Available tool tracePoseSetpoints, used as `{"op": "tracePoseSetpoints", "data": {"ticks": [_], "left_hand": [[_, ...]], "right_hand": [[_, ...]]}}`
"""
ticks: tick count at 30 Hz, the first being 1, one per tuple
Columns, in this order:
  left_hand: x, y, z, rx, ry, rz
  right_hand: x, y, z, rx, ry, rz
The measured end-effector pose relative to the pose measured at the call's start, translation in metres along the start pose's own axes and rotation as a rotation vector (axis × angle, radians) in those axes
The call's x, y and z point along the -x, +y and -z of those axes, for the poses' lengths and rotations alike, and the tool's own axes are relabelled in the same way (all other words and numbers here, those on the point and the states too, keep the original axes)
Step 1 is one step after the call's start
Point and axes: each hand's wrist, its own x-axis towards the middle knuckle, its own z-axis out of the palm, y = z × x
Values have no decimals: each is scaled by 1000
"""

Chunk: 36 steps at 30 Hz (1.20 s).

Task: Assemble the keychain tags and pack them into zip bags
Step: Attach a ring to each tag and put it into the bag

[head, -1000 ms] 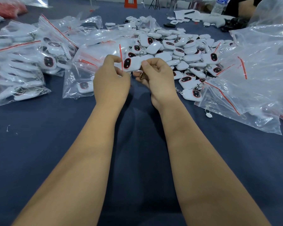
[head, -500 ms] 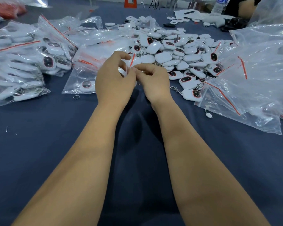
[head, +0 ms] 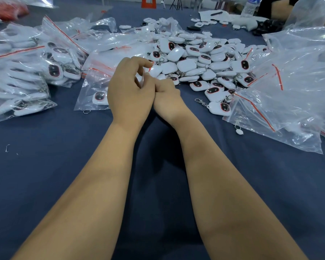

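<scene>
My left hand [head: 129, 94] and right hand [head: 167, 98] are pressed together knuckle to knuckle above the worktop [head: 45, 175]. Both have curled fingers. Between the left thumb and forefinger a sliver of white shows; it is probably a tag, but my own hands hide it and I cannot tell what either one holds.

The loose tag pile [head: 199, 61] lies straight ahead and slightly right, just beyond the fingertips, so the right hand is nearer to it. The closest complete piece, a white tag with clip [head: 217, 107], lies right of my right wrist, its long axis running roughly left to right, clip end pointing toward me and left.

Containers:
- The zip bag [head: 94, 91], touching my left hand on its outer side, lies flat and holds one visible tag; its red seal strip faces away from me.
- The filled bags [head: 23, 77] on the far left are packed with many tags.
- The empty bags [head: 289, 87], heaped at right, appear unfilled.

Judgement: the next reach for stock favours the right hand; bagging favours the left.
</scene>
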Motion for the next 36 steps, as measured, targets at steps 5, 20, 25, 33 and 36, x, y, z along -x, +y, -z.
{"op": "tracePoseSetpoints", "data": {"ticks": [5,20,25,33,36], "left_hand": [[-1,-5,-2,-58,-56,62],[-10,-21,11,-403,-119,204],[-10,-20,12,-395,-56,225],[-6,-11,4,-109,-72,50],[-3,-9,0,7,-191,114]], "right_hand": [[6,-6,6,-166,82,58],[3,16,34,741,491,-286],[1,16,30,425,359,-34],[-6,16,23,561,372,-168],[-7,19,23,545,374,-149]]}}
